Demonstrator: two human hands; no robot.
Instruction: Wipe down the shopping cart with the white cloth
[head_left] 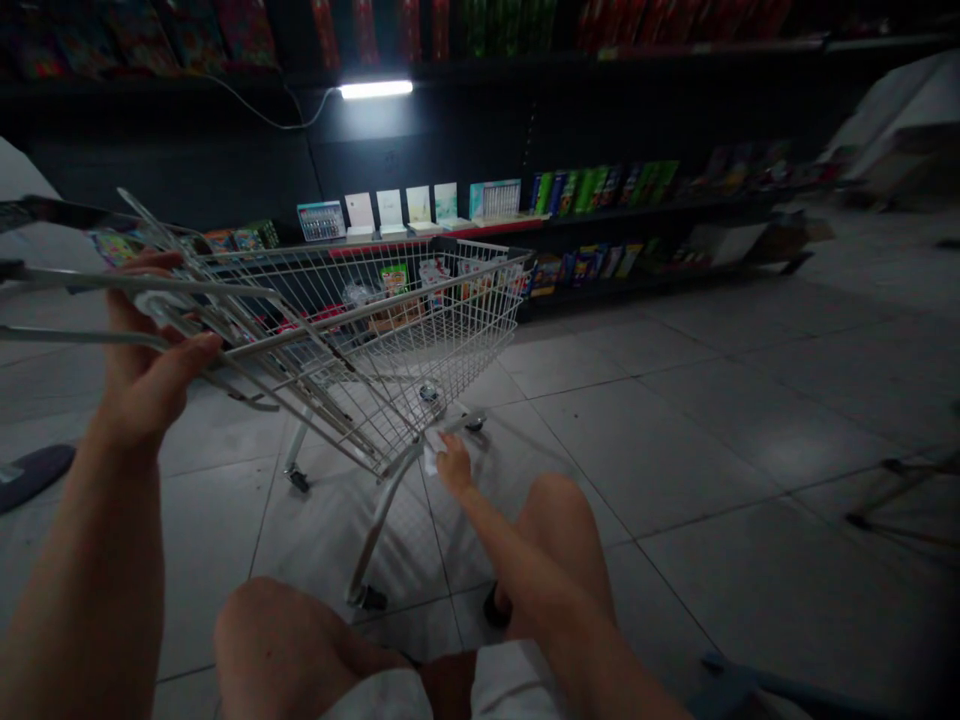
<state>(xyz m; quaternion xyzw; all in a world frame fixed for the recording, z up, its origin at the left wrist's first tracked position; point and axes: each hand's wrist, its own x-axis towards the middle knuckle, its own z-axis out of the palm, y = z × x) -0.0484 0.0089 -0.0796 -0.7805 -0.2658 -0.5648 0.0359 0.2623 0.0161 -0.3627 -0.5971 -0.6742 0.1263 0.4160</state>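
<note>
A wire shopping cart [480,310] stands on the tiled floor in front of me, its handle end toward the left. My left hand [154,350] is wrapped round the metal bars at the cart's handle end, thumb on the near side. Low by the cart's underside, my right hand [454,464] grips a white cloth or tissue [432,450]. The cloth is at the lower frame tube [401,468], close to where the tube meets the basket; whether it presses on the metal is hard to see.
Shelves behind the cart hold upright cards [390,208], green and blue cans [585,190] and bottles [491,25]. A lit tube lamp [376,89] hangs above. Cart wheels [367,598] rest near my feet. Dark stand legs [870,522] are at the right.
</note>
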